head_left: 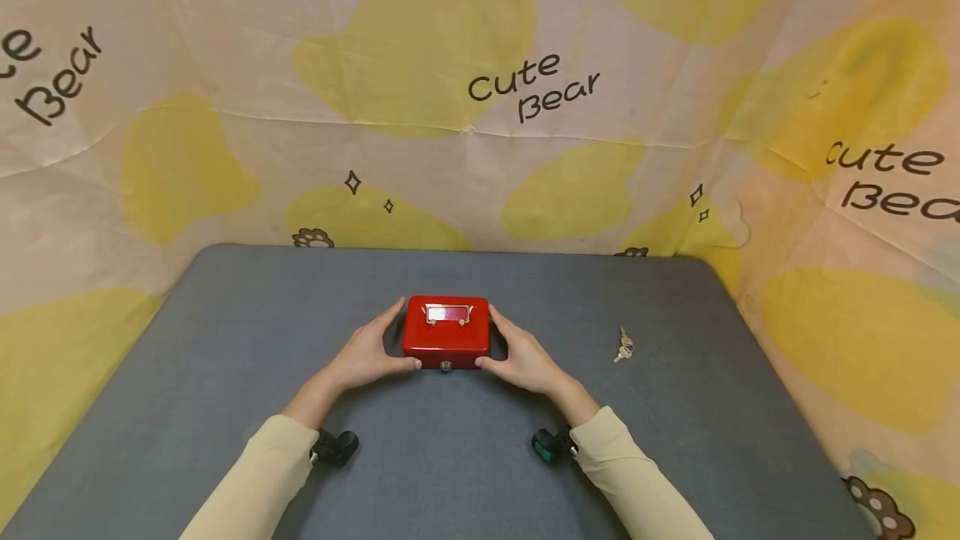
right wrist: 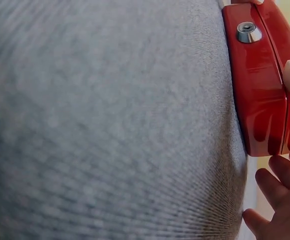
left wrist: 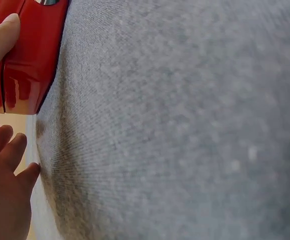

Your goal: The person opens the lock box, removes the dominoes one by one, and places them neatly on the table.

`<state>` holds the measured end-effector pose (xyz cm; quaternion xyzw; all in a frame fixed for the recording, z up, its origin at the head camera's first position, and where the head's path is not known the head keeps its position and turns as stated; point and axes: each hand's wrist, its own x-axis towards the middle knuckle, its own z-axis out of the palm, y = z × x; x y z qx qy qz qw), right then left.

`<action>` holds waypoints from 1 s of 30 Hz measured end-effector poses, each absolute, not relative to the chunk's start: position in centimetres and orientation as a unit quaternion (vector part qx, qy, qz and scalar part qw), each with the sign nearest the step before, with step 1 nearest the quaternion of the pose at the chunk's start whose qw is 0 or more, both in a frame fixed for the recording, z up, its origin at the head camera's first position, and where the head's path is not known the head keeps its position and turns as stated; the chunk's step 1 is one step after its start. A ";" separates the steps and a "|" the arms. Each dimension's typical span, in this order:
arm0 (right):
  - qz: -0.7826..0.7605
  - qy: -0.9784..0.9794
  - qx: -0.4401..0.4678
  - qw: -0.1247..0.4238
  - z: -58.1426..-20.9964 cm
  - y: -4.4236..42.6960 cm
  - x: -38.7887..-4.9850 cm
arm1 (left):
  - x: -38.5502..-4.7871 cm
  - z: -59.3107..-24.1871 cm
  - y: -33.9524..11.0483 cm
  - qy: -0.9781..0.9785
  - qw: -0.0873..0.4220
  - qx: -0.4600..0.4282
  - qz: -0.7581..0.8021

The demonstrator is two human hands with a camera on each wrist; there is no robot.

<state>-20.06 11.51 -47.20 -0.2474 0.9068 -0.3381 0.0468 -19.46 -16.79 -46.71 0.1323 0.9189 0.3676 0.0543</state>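
Red cash box (head_left: 446,339) is being held mid-table, base down on the grey table (head_left: 442,473), lid (head_left: 447,332) down. Left hand (head_left: 367,355) and right hand (head_left: 527,359) are being spread round its two ends, the box being pinched between thumbs at front and forefingers at the far corners; contact by the lower fingers can't be told. Risk, as judged: glossy paint is being gripped lightly, so slip or twist could be caused by uneven pull. Lock (right wrist: 248,32): whether it's being engaged can't be told; if so, the whole box could be tipped by thumbs pushing up on the lid. Keys (head_left: 624,346) are being parked well off right, and could be swept by the right sleeve (head_left: 637,473) swinging out. Count: one box, one lock, one lid handle (head_left: 447,315), two hands, two wrist cameras (head_left: 335,448), two sleeves, one key bunch (keys too small to number), one table.
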 end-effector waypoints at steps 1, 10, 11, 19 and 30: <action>-0.337 0.907 -0.250 0.044 -47.2 11.5 -20.1 | -19.5 -46.7 -16.7 0.918 0.054 0.134 0.369; -0.321 0.906 -0.272 0.035 -47.3 11.5 -20.1 | -19.7 -46.8 -16.5 0.907 0.060 0.156 0.388; -0.317 0.907 -0.274 0.034 -47.3 11.5 -20.1 | -19.7 -46.8 -16.5 0.906 0.060 0.157 0.389; -0.299 0.915 -0.267 0.034 -47.4 11.2 -20.1 | -19.9 -46.9 -16.5 0.906 0.062 0.156 0.389; -0.296 0.916 -0.267 0.040 -47.3 11.3 -19.9 | -19.8 -46.8 -16.2 0.906 0.052 0.154 0.390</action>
